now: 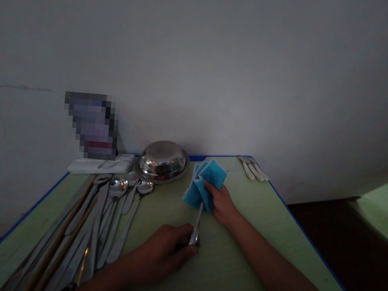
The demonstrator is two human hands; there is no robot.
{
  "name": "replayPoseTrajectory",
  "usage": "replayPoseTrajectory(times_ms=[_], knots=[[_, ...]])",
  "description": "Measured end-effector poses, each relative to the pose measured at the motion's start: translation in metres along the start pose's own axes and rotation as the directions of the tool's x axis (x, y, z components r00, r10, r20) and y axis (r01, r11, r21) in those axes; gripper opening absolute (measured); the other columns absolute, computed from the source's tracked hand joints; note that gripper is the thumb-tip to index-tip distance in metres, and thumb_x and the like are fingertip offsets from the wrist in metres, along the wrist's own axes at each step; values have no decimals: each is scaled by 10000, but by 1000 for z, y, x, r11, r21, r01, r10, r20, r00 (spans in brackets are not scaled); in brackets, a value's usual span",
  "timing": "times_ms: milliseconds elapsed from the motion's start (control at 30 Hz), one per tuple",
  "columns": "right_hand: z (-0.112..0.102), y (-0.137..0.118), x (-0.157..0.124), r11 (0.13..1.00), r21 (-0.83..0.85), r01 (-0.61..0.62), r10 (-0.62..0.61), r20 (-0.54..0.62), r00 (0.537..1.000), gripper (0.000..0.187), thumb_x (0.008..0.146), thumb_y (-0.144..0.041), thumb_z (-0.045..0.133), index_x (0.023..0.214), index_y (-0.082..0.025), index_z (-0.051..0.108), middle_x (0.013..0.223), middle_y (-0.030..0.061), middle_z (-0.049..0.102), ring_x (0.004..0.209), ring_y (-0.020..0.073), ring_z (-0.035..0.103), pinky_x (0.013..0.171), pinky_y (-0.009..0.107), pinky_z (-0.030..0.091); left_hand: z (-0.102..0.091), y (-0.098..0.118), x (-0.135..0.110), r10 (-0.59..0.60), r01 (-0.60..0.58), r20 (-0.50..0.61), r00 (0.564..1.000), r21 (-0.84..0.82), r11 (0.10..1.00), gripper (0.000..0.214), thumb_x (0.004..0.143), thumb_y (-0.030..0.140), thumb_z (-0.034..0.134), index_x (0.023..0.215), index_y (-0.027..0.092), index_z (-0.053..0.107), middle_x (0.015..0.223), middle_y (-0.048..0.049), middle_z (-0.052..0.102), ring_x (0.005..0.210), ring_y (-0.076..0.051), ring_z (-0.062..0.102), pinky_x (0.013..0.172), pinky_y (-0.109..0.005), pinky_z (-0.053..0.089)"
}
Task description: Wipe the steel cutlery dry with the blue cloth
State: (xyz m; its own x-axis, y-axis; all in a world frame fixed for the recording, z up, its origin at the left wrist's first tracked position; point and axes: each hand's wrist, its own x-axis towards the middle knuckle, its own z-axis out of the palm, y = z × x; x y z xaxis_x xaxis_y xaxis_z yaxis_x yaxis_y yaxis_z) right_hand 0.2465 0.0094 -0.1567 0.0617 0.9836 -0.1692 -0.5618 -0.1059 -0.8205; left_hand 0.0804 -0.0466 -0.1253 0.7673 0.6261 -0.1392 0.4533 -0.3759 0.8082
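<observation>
Pinched between the fingers of my left hand (167,252) is the near end of a slim shiny metal utensil (197,227), held tilted above the table. My right hand (222,202) is closed on a folded blue cloth (217,174) with pale edging. The cloth wraps around the utensil's far end and hides it, so its exact kind does not show. Left of my left hand lie several metal spoons (119,186) with long handles, side by side among other utensils.
An upturned metal bowl (163,161) sits near the wall. Several white-handled forks (251,168) lie at the far right of the table (235,258). Long wooden sticks (67,229) lie at left. A blurred-out upright panel (93,127) stands behind a white cloth (90,166).
</observation>
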Motion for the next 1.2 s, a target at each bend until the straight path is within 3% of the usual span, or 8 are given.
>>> replayPoseTrajectory(times_ms=[267, 500, 667, 767, 867, 1000, 1100, 1200], knots=[[-5, 1, -4, 1000, 0, -23, 23, 15, 1000, 378, 521, -174, 736, 876, -181, 604, 791, -7, 692, 722, 153, 633, 735, 331, 490, 3, 2, 2, -177, 144, -72, 982, -325, 935, 309, 870, 378, 326, 670, 171, 439, 541, 50, 430, 507, -98, 424, 503, -204, 353], [-7, 7, -1, 995, -19, 101, -101, -3, 995, 222, 637, -334, 660, 803, -188, 638, 738, -8, 689, 681, 150, 621, 664, 289, 479, 6, 0, 1, -159, 143, -116, 980, -134, 981, 402, 871, 437, 298, 601, 174, 438, 514, 50, 411, 489, -97, 412, 508, -213, 331], [-11, 11, 3, 989, -46, 143, -146, -70, 987, 266, 682, -414, 608, 832, -196, 633, 695, -23, 673, 622, 128, 594, 622, 256, 457, 7, -1, 1, -152, 139, -164, 975, -89, 986, 377, 888, 408, 272, 629, 181, 428, 549, 43, 419, 536, -106, 422, 552, -216, 339], [-14, 13, 3, 973, -154, 169, -189, -121, 975, 307, 690, -461, 579, 803, -182, 632, 644, -23, 653, 585, 127, 570, 601, 253, 439, 8, -3, 2, -133, 115, -159, 978, -120, 986, 370, 893, 400, 264, 635, 184, 418, 546, 48, 407, 505, -97, 394, 513, -212, 321], [-15, 11, 1, 954, -222, 200, -213, -38, 976, 280, 691, -430, 588, 809, -181, 636, 689, -19, 659, 632, 127, 573, 649, 254, 436, 8, -3, 2, -131, 112, -148, 980, -133, 985, 351, 888, 386, 284, 641, 184, 430, 551, 43, 427, 507, -98, 405, 513, -211, 328], [-14, 5, -3, 971, -195, 141, -129, 76, 989, 220, 651, -341, 647, 809, -189, 636, 748, -7, 673, 683, 142, 597, 699, 282, 453, 7, -4, 3, -148, 123, -157, 976, -160, 979, 320, 885, 371, 293, 664, 189, 437, 554, 42, 441, 512, -101, 422, 519, -206, 347], [-14, 4, -3, 986, -151, 66, -52, 94, 994, 193, 633, -304, 669, 789, -199, 628, 742, -15, 674, 670, 144, 602, 689, 295, 464, 7, -6, 5, -164, 139, -153, 974, -166, 976, 332, 890, 386, 279, 680, 190, 446, 559, 42, 436, 511, -102, 419, 510, -206, 347], [-14, 7, 0, 984, -138, 115, -106, 68, 992, 195, 677, -345, 628, 811, -203, 628, 743, -17, 671, 706, 145, 604, 716, 291, 454, 8, -7, 8, -182, 161, -128, 975, -160, 974, 324, 887, 389, 287, 703, 187, 462, 550, 44, 443, 500, -103, 422, 512, -210, 352]])
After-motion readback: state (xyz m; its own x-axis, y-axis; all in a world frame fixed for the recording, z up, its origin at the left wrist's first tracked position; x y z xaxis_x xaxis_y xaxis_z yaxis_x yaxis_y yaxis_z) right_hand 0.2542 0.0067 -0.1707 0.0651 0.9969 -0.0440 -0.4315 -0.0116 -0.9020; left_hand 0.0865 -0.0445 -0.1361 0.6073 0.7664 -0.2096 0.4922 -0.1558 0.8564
